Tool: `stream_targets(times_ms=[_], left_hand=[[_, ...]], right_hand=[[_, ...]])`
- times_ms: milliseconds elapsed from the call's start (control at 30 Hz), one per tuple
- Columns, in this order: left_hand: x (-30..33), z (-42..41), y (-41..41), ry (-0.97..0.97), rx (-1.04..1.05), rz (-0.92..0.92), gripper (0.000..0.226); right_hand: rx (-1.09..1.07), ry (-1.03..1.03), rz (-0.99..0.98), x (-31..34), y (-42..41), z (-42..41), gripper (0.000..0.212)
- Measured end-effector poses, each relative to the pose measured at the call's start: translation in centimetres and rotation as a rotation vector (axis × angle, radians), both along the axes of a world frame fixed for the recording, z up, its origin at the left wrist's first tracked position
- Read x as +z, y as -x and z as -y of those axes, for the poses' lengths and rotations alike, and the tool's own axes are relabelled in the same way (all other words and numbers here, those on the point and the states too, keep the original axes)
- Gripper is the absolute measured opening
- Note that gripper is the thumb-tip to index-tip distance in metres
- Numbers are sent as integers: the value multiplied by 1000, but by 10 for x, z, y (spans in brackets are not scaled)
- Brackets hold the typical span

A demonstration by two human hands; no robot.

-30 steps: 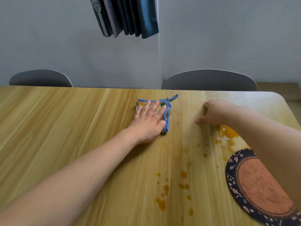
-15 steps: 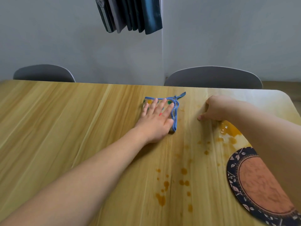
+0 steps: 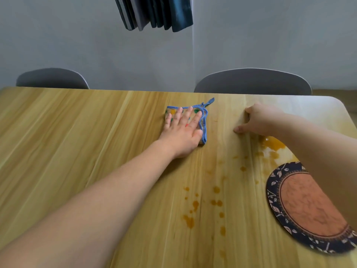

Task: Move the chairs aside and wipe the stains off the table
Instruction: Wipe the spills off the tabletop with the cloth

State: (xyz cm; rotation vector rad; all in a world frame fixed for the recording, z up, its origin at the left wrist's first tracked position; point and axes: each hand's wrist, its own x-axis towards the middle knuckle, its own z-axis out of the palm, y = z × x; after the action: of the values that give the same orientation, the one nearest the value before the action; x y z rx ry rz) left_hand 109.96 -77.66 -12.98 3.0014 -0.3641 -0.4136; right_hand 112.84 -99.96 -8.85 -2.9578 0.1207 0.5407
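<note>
Table (image 3: 77, 151) fills the view, orange stains (image 3: 195, 209) spattered near centre and pooled (image 3: 273, 145) by the mat (image 3: 309, 209). Two chairs (image 3: 251, 81) at the far edge. Cloth (image 3: 204, 122) sits far-centre, away from the stains. Left hand (image 3: 181, 132) presses it flat, fingers straight. Right hand (image 3: 258, 120) curled, braced on the wood, holding nothing. Risks: right forearm drags through the pool; cloth smears drops wider; mat edge gets soiled.

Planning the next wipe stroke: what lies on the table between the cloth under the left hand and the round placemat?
In the head view, orange stains dot the wooden table between the cloth and the placemat.
</note>
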Motion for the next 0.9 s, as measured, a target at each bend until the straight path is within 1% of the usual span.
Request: stream_targets(times_ms=[100, 200, 333, 367, 433, 533, 600, 733, 833, 900], left_hand=[[0, -10, 51, 3, -61, 9, 61], [2, -24, 93, -52, -103, -11, 62], [1, -24, 84, -53, -95, -9, 62], [1, -22, 74, -47, -84, -12, 62], [1, -17, 53, -30, -43, -26, 61], [2, -9, 35, -21, -1, -48, 60], [2, -7, 37, -28, -4, -53, 60], [1, -10, 75, -33, -10, -43, 61], [0, -15, 138, -22, -19, -35, 62], [1, -21, 188, -42, -62, -47, 62]], right_hand=[[-19, -24, -4, 0, 0, -1, 61], [-26, -9, -23, 5, 2, -5, 62], [126, 54, 94, 11, 23, -9, 61], [167, 35, 93, 14, 35, -13, 67], [261, 21, -3, 23, 68, -20, 89], [394, 74, -217, 31, 128, -31, 119], [435, 138, -286, 27, 158, -37, 132], [439, 219, -329, 17, 176, -47, 139], [419, 234, -336, 15, 174, -53, 142], [407, 241, -357, 16, 173, -58, 141]])
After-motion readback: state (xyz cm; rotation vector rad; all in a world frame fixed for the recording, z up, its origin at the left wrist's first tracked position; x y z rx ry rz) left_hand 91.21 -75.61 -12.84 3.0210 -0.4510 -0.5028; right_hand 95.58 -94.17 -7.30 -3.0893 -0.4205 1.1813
